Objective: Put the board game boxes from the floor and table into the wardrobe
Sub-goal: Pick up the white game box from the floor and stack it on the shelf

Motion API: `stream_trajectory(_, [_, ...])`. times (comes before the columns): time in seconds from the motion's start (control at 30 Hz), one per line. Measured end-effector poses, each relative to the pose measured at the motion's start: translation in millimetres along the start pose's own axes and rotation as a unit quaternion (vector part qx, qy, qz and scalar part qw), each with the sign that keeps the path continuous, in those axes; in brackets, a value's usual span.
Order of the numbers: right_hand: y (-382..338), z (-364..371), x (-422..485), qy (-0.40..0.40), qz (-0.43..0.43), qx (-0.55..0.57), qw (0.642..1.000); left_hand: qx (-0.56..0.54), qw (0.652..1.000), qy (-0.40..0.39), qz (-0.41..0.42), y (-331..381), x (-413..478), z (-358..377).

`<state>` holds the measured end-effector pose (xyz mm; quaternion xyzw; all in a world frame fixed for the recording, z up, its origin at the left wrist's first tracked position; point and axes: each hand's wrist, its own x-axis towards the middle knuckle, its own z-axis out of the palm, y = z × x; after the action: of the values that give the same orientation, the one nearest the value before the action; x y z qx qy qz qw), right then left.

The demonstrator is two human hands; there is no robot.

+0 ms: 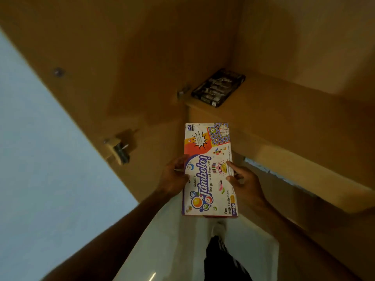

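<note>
I hold a white and orange Tambola board game box (209,169) flat in front of me, long side pointing toward the wardrobe. My left hand (175,176) grips its left edge and my right hand (244,182) grips its right edge, thumbs on top. The box hovers just before the front edge of a wooden wardrobe shelf (284,126). A dark chess-style game box (219,87) lies flat on that shelf, at its left end near the wardrobe's side wall.
The open wardrobe door (101,78) stands at the left, with a metal hinge (120,152) on it. A lower wooden ledge (304,199) runs along the right. My leg and white shoe (219,230) stand on pale floor below. A light blue wall fills the far left.
</note>
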<state>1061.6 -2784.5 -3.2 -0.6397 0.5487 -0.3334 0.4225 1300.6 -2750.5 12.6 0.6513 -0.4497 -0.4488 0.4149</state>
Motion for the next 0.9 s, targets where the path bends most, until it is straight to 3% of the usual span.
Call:
stream_trajectory(0.17, [7,-40,129,0.023,-0.024,-0.01,0.999,-0.017,0.999,-0.001,0.029,48,124,34])
stream_trajectory(0.47, [0,-97,324,0.0,0.011,0.038,0.999,0.024,0.998,0.018,0.046,136,305,69])
stream_trajectory(0.53, [-3,-100,360,0.019,0.021,0.038,0.999,0.048,0.998,-0.027,0.025,153,336,70])
stream_trajectory(0.63, [-6,-100,400,0.056,0.043,0.013,0.997,0.076,0.984,-0.164,0.005,174,361,65])
stream_trajectory(0.73, [-4,-96,428,0.068,0.059,-0.006,0.996,0.238,0.941,-0.233,0.05,178,375,55])
stream_trajectory(0.9, [-4,-90,443,0.073,0.051,-0.019,0.996,0.43,0.883,-0.109,0.154,159,397,35])
